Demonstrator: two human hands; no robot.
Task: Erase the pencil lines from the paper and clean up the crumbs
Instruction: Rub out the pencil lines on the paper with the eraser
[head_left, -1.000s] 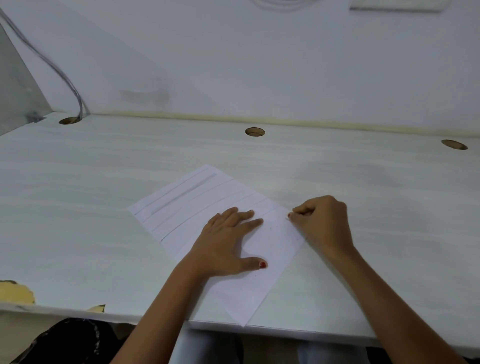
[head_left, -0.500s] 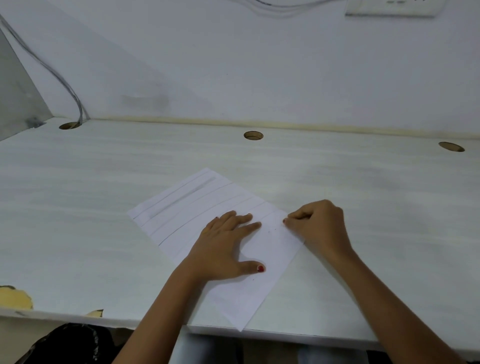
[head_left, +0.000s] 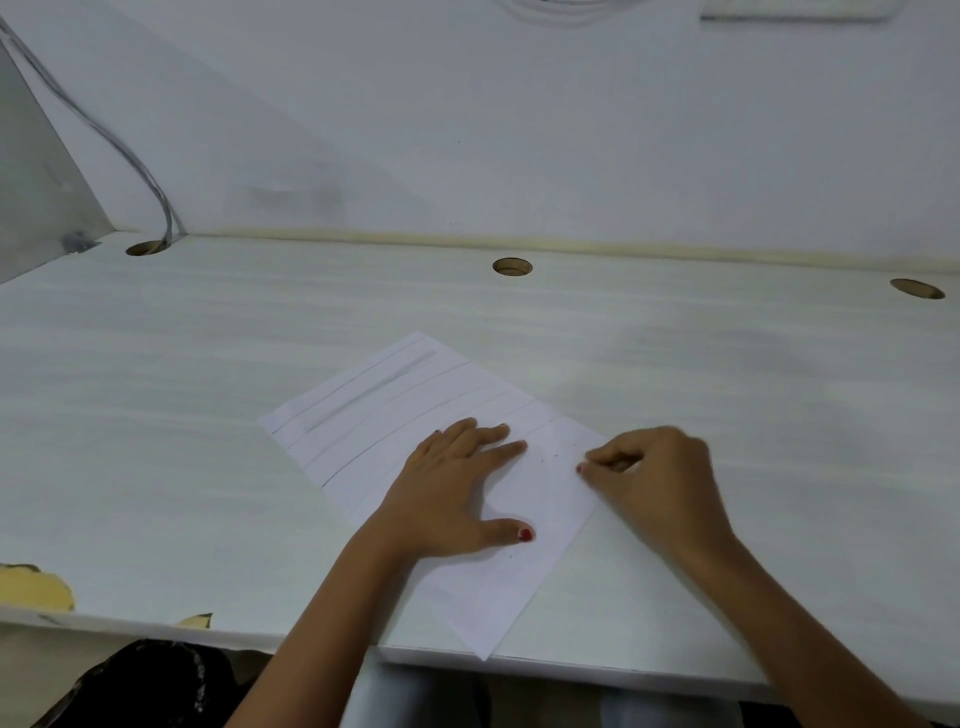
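Left hand (head_left: 452, 499) lies flat on the paper (head_left: 395, 415), fingers straight and a little spread, thumb out to the side, pressing the sheet down. Right hand (head_left: 654, 478) sits just beside it at the sheet's right edge, fingers curled tight with the tips down against the paper; whether they pinch anything I cannot tell, as the knuckles hide it. The white sheet lies at an angle on the pale counter (head_left: 156, 415), its near corner reaching the front edge. Several pencil lines (head_left: 374, 395) run across the far half, one with a grey smudge along it. A few dark crumbs (head_left: 543, 460) speckle the paper between the two hands. Further back, a round hole (head_left: 512, 266) is cut in the counter, and a grey cable (head_left: 130, 150) drops into another hole at the left corner.
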